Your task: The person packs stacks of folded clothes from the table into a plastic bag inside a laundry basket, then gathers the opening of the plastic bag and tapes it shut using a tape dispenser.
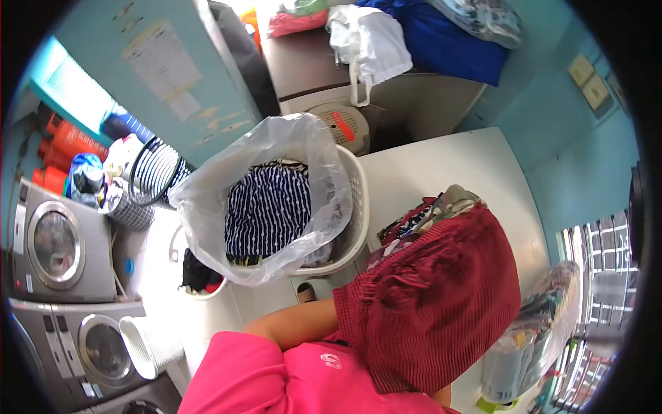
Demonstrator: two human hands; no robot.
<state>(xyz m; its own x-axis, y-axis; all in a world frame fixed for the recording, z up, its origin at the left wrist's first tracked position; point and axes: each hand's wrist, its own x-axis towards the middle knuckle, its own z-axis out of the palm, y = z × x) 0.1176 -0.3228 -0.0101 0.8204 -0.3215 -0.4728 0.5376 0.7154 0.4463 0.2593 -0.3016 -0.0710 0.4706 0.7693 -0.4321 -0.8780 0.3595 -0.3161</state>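
A dark red ribbed garment (441, 297) is spread in front of my chest, over the right part of the white tabletop. My left forearm runs behind its left edge, so that hand and its fingers are hidden. Only a sliver of skin shows below the cloth on the right; my right hand is covered too. Just beyond the red garment lies a pile of folded clothes (420, 222) with patterned and camouflage fabric. To the left stands a white laundry basket (357, 200) lined with a clear plastic bag (196, 228), holding a navy and white striped garment (269, 210).
The white table (476, 159) meets a blue wall on the right. A bagged bundle of clothes (538, 338) sits at the right near a window. Front-loading machines (55, 245) stand at far left. White cloth (369, 45) hangs over a brown counter (296, 65) at the back.
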